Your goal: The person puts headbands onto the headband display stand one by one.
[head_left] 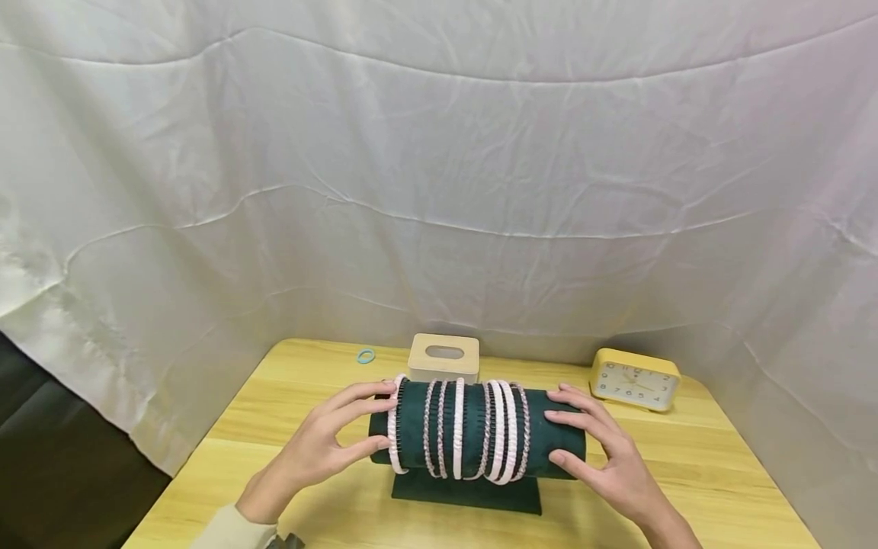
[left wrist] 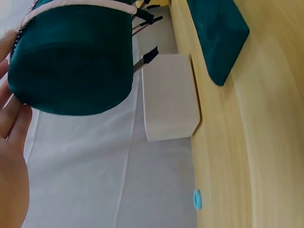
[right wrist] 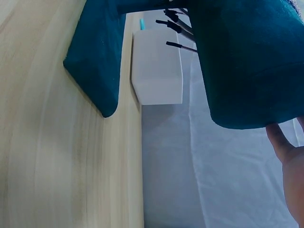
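A dark green padded roll on a stand [head_left: 473, 499] bears several slim headbands, some pale pink, others braided in pink and grey. My left hand [head_left: 318, 442] has its fingers and thumb spread at the roll's left end, tips touching the leftmost pale pink headband [head_left: 394, 427]. At the roll's bare right end, my right hand [head_left: 613, 457] rests its spread fingertips on the green fabric. Dark headband tips [left wrist: 151, 54] stick out beyond the roll in the left wrist view. Only part of each hand shows in its wrist view.
Behind the roll stands a white tissue box [head_left: 444, 357] with a wooden lid. A yellow clock [head_left: 634, 380] is at the back right. A small blue ring [head_left: 366, 355] lies at the back left of the wooden table [head_left: 713, 473]. Pale curtains [head_left: 480, 191] hang around it.
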A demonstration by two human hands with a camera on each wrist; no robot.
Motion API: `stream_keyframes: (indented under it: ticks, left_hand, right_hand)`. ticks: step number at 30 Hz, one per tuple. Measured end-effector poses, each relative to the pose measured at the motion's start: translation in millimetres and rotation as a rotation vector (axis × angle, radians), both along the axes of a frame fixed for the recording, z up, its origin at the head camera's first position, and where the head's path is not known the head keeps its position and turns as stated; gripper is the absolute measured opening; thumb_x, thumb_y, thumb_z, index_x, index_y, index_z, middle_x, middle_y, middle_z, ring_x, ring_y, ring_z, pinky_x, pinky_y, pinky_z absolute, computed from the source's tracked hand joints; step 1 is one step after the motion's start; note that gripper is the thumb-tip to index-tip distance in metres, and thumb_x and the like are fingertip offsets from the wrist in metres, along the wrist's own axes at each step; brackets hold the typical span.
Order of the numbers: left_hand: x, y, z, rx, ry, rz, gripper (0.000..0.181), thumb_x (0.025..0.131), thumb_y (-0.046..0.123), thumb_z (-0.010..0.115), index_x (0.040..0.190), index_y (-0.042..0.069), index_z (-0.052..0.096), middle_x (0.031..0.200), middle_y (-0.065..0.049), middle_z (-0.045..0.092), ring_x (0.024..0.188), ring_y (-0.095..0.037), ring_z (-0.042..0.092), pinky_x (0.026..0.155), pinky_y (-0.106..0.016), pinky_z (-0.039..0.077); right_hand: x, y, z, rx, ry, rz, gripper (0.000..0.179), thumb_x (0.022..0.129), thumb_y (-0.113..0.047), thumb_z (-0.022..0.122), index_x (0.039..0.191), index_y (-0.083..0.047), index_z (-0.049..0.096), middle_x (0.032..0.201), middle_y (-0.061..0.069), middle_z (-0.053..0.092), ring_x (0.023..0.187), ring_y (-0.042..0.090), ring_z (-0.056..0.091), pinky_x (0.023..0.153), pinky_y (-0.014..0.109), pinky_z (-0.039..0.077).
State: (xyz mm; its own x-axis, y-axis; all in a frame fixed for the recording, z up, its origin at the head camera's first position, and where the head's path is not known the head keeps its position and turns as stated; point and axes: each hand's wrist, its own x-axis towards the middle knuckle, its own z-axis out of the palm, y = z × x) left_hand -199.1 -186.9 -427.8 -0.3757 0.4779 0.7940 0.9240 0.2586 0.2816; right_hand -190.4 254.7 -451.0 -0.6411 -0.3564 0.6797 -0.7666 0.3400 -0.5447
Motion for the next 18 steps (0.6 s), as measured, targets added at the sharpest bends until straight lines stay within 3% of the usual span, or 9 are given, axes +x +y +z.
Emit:
stream_keyframes:
  ticks: [6, 18]
  left_hand:
    - [-2.5, 6.0, -2.8, 0.013, 0.047, -0.022, 0.041, 0.099, 0.022, 0.084, 0.135, 0.004, 0.073, 0.142, -0.022, 0.068, 0.138, -0.031, 0.065, 0.124, -0.025, 0.044]
    - [-5.3, 14.4, 3.6, -0.036, 0.148, -0.023, 0.041, 0.102, 0.025, 0.081, 0.134, 0.0, 0.074, 0.142, -0.023, 0.07, 0.134, -0.032, 0.068, 0.13, -0.036, 0.039]
  right_hand:
    - [0.3, 0.1, -0.8, -0.002, 0.011, 0.003, 0.067, 0.077, 0.012, 0.089, 0.138, -0.011, 0.073, 0.155, 0.015, 0.059, 0.158, 0.016, 0.042, 0.126, 0.015, 0.033]
    - [0.3, -0.8, 0.0, -0.003, 0.003, -0.001, 0.066, 0.078, 0.012, 0.089, 0.138, -0.011, 0.073, 0.156, 0.015, 0.059, 0.159, 0.017, 0.042, 0.126, 0.015, 0.032]
